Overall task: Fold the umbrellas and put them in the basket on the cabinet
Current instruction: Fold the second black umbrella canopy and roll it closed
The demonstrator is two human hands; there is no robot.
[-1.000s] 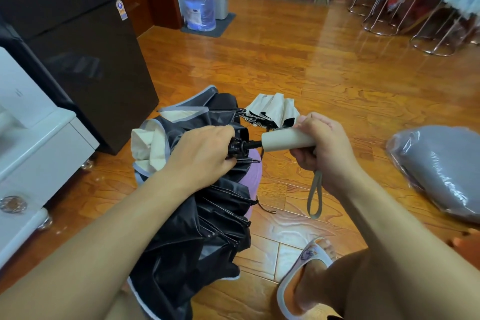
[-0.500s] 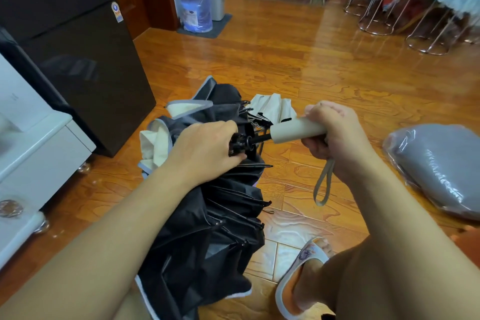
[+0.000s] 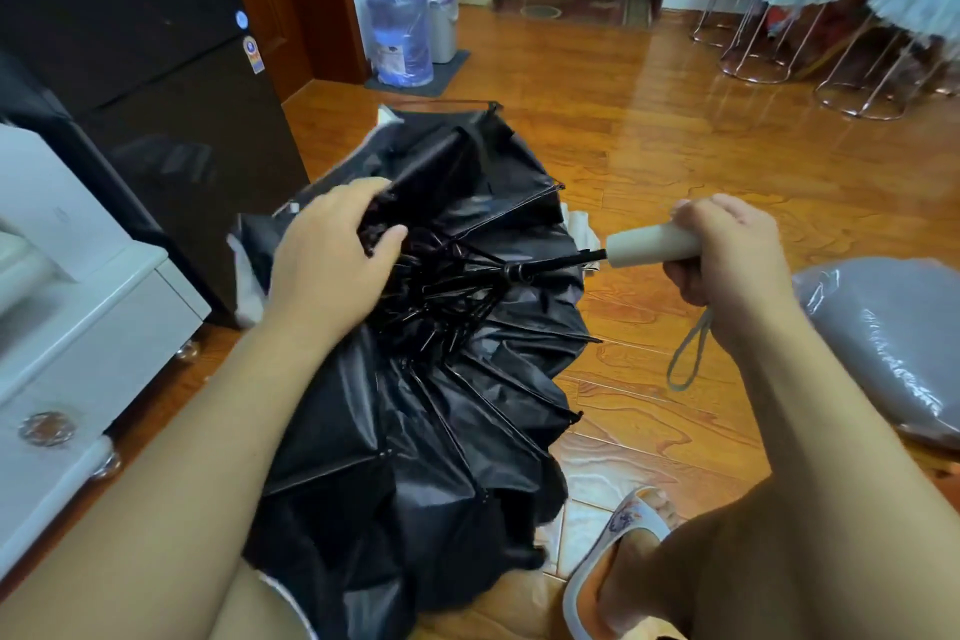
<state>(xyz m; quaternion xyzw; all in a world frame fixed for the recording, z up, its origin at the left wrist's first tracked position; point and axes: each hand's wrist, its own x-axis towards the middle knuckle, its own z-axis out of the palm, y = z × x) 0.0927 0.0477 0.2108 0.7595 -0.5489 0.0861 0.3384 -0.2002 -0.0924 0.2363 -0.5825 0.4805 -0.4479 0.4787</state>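
A folding umbrella [image 3: 431,431] with a black underside and cream outer cloth lies half spread across my lap and the floor, ribs showing. My right hand [image 3: 727,255] grips its cream handle [image 3: 652,244], a grey wrist strap [image 3: 688,353] hanging below. The thin black shaft [image 3: 550,265] shows between the handle and the ribs. My left hand [image 3: 332,255] grips the bunched black cloth and ribs near the centre. A second pale umbrella is mostly hidden behind the black canopy. No basket is in view.
A black fridge [image 3: 156,68] stands at left, a white cabinet [image 3: 78,327] in front of it. A plastic-wrapped grey cushion [image 3: 893,338] lies on the wooden floor at right. A water bottle [image 3: 399,26] and stools [image 3: 810,16] stand far back. My slippered foot [image 3: 623,556] is bottom centre.
My right hand pulled the handle away to the right, exposing the shaft. The canopy spread much wider, and my left hand shifted left and up on the cloth.
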